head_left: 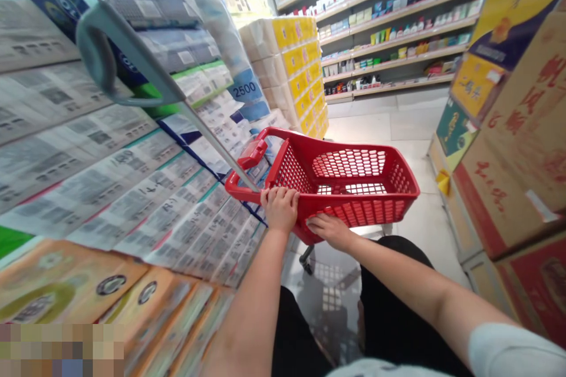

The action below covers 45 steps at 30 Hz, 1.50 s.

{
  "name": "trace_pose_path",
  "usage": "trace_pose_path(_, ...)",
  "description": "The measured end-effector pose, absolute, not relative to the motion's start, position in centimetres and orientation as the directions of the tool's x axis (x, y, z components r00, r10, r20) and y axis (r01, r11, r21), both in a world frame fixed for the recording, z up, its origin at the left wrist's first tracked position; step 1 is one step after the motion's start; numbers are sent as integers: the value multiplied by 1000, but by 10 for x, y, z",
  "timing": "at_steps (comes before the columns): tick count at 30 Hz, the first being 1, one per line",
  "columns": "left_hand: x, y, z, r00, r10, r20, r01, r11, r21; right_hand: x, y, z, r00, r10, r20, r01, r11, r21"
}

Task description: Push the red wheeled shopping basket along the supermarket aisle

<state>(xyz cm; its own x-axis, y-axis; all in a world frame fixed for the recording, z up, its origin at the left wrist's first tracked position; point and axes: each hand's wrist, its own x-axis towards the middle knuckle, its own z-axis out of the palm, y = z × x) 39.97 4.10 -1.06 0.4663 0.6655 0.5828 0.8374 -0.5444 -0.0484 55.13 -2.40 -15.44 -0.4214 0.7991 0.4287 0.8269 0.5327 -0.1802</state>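
A red rolling shopping basket with lattice walls stands in front of me, and its inside looks bare. Its long grey pull handle slants up to the left, with a loop grip near the upper end. My left hand is closed over the near rim, close to where the handle joins. Lower on the near side wall, my right hand grips the basket, its fingertips against the wall. A dark caster shows under the near corner.
Stacked packs of tissue paper line the left side, with yellow-and-white packs beyond. Cardboard cartons are piled on the right. Shelves of bottles and boxes cross the back. Pale floor tiles run between. My knees flank the near floor.
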Motion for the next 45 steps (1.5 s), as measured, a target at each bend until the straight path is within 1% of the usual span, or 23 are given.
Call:
trace_pose_path(2,400,49,-9,480,666,572,833,-550,-59,552,-17,-148,-410,785,464,829,533,-168)
trace_pose_path(5,402,57,-5,481,683,550,840,-538,-67,556,-14,-151,-421,805,418,835,524,-168)
trace_pose_path(9,405,61,-3,473,707,526,851,-521,-64,567,-15,-160,-385,804,453,838,510,-193)
trace_pose_path(13,406,60,-2,456,723,520,865,-497,-67,576,-16,-159,-397,849,348,852,482,-206)
trace_pose_path(14,406,59,-2,450,727,519,868,-491,-66,577,-17,-158,-403,844,354,848,490,-201)
trace_pose_path(17,407,53,-2,449,731,514,871,-485,-70,580,-20,-154,-386,806,449,848,502,-172)
trace_pose_path(21,409,41,1,447,739,504,878,-470,-91,583,-28,-144,-460,783,418,827,550,-120)
trace_pose_path(25,410,33,5,439,764,472,891,-439,-119,590,-37,-129,-431,728,533,833,548,-75)
trace_pose_path(26,411,33,6,435,772,464,894,-430,-124,593,-39,-126,-442,728,524,835,548,-57)
trace_pose_path(29,411,38,8,410,804,431,909,-396,-128,600,-40,-120,-518,758,397,823,569,-12)
trace_pose_path(30,411,42,8,399,816,418,915,-383,-127,602,-38,-118,-523,755,395,820,572,-7)
trace_pose_path(31,411,47,9,389,827,406,920,-370,-126,603,-35,-115,-506,745,435,824,566,-9)
trace_pose_path(33,411,56,10,376,842,386,926,-352,-134,605,-27,-111,-425,703,571,843,536,-33)
trace_pose_path(34,412,61,11,374,846,380,927,-347,-142,606,-24,-109,-392,687,612,850,524,-44)
trace_pose_path(35,412,64,11,373,848,377,928,-342,-149,607,-21,-109,-381,690,616,856,515,-49)
trace_pose_path(36,412,68,12,373,848,376,928,-339,-157,608,-19,-109,-390,716,579,860,508,-50)
trace_pose_path(39,413,72,12,366,850,380,931,-325,-168,609,-18,-115,-424,819,387,877,478,-50)
trace_pose_path(40,413,73,11,362,850,383,932,-321,-168,610,-19,-117,-423,828,369,880,472,-51)
trace_pose_path(41,413,72,11,359,849,387,933,-319,-167,610,-20,-119,-416,821,391,880,471,-53)
trace_pose_path(44,410,67,8,362,840,405,932,-324,-163,610,-20,-121,-373,760,531,877,477,-66)
trace_pose_path(45,409,65,8,362,838,408,932,-324,-161,609,-21,-122,-361,763,537,880,469,-76)
